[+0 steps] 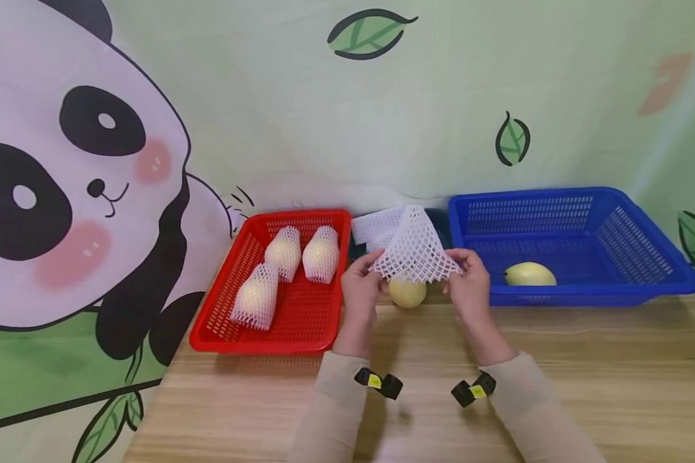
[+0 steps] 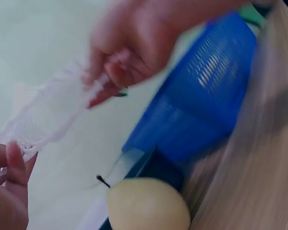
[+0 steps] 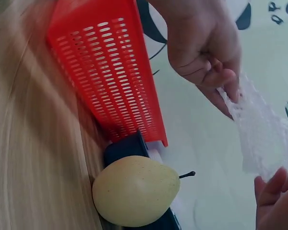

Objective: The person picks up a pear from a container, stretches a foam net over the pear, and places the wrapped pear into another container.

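Sleeves [image 1: 333, 411] on the person's two forearms lie nearest the camera, with small black wrist cameras [image 1: 390, 386] at the cuffs. Left hand [image 1: 359, 289]: grip clamped on one edge of a white net [image 1: 414, 247], thumb and fingers pinching the mesh. Right hand [image 1: 471, 283]: grip clamped on the opposite edge of the same net. The net is spread between both hands, its wide mouth toward the person. A bare pear [image 1: 407, 294] is located between the hands, below the net and apart from it, stem pointing away from the person. Behind the pear, a dark tray [image 1: 440, 224] holds spare nets [image 1: 375, 225]. At left on the table [image 1: 417, 418], a red basket [image 1: 307, 318] contains three wrapped pears [image 1: 255, 299]. At right, a blue basket [image 1: 562, 247] contains one loose pear [image 1: 530, 274], lying on its side. Rear: backdrop [image 1: 428, 128] printed with a panda and leaves.
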### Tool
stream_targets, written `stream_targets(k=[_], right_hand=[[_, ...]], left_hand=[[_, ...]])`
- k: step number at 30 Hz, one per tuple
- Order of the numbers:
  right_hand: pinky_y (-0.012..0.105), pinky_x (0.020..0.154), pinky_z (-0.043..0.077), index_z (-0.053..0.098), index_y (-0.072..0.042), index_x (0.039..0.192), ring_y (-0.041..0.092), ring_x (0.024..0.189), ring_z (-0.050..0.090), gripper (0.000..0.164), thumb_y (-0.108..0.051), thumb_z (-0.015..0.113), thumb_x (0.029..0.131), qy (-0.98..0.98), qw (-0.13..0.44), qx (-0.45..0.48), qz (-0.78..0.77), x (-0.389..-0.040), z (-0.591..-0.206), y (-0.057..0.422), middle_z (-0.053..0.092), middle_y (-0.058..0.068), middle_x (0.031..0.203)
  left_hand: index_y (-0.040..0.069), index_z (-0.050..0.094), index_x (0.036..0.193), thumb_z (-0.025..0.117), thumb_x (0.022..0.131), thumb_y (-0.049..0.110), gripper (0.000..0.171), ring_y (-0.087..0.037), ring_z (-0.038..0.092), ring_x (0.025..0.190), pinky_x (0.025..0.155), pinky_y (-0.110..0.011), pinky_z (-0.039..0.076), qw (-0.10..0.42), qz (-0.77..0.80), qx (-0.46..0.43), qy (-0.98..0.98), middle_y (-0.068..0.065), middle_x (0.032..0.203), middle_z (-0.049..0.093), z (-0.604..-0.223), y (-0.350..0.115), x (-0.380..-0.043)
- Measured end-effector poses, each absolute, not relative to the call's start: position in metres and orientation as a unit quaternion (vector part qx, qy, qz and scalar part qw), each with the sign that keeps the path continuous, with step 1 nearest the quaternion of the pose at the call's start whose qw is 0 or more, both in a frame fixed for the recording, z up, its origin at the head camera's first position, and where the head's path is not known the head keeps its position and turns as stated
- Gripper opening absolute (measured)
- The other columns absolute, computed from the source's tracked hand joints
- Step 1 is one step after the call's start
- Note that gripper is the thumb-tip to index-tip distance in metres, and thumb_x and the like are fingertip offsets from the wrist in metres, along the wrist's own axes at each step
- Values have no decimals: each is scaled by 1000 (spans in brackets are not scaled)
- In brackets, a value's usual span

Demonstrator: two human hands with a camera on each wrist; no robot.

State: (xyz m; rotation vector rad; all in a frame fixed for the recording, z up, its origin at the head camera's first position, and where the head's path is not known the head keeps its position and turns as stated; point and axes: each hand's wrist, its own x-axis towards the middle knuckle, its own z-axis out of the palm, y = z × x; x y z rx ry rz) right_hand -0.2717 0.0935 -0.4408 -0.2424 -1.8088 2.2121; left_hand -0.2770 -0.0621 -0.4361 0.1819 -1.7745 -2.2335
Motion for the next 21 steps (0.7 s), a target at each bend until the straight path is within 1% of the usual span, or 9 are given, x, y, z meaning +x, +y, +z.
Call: stream_targets(k=[4,7,8,11,14,15,17,19,21], right_hand=[[12,56,49,55,-4,116,1,75,60,38,20,39,91,-567,70,-84,817,-272,-442,100,64,-15,89],[10,68,54,57,-14,112,-1,83,63,37,15,39,98,-517,39,-69,852,-271,-443,104,66,-15,90],[9,70,54,59,-18,110,-2,85,64,39,14,39,99,-507,37,-58,859,-271,-443,104,67,-16,91],[11,73,54,67,-26,100,-2,84,64,44,11,42,99,-512,57,-20,857,-269,-445,104,70,-16,91],[12,76,53,71,-29,94,-3,86,64,45,8,46,98,-563,97,30,820,-268,-447,102,71,-19,91],[12,77,53,73,-27,93,-3,86,64,42,6,48,97,-582,112,45,804,-267,-448,102,71,-20,91],[11,77,51,75,-21,94,-4,88,63,36,5,50,95,-620,141,72,768,-267,-451,101,71,-24,91],[10,77,51,74,-6,95,-6,89,63,27,6,50,93,-640,166,101,744,-267,-453,100,70,-27,91],[9,78,50,69,10,97,-8,90,63,20,9,50,91,-644,187,131,730,-267,-456,99,69,-28,92]], left_hand=[[-13,65,125,55,91,-12,35,-5,64,74,63,-15,55,103,-824,81,-551,4,87,69,-434,-64,-278],[-13,64,124,56,91,-10,34,-4,63,78,70,-15,54,110,-825,72,-549,5,89,71,-436,-66,-279],[-13,65,123,56,91,-9,33,-3,63,79,71,-15,54,119,-816,62,-562,3,92,73,-437,-66,-279],[-14,68,115,56,88,-10,29,-2,63,85,77,-15,53,157,-758,-11,-633,-14,100,75,-442,-69,-278],[-14,72,102,58,86,-13,22,-9,67,92,85,-15,54,198,-674,-105,-704,-27,104,73,-446,-70,-276],[-13,73,98,58,84,-13,20,-14,68,94,88,-16,54,211,-645,-133,-723,-30,104,72,-448,-70,-275],[-11,74,91,59,81,-14,18,-24,69,96,92,-20,55,227,-596,-177,-750,-29,100,72,-450,-71,-274],[-6,74,87,61,80,-11,16,-31,68,96,92,-25,56,242,-544,-201,-778,-24,97,74,-450,-72,-273],[-4,73,85,62,78,-10,15,-32,67,95,91,-31,56,253,-497,-219,-800,-21,94,74,-450,-73,-272]])
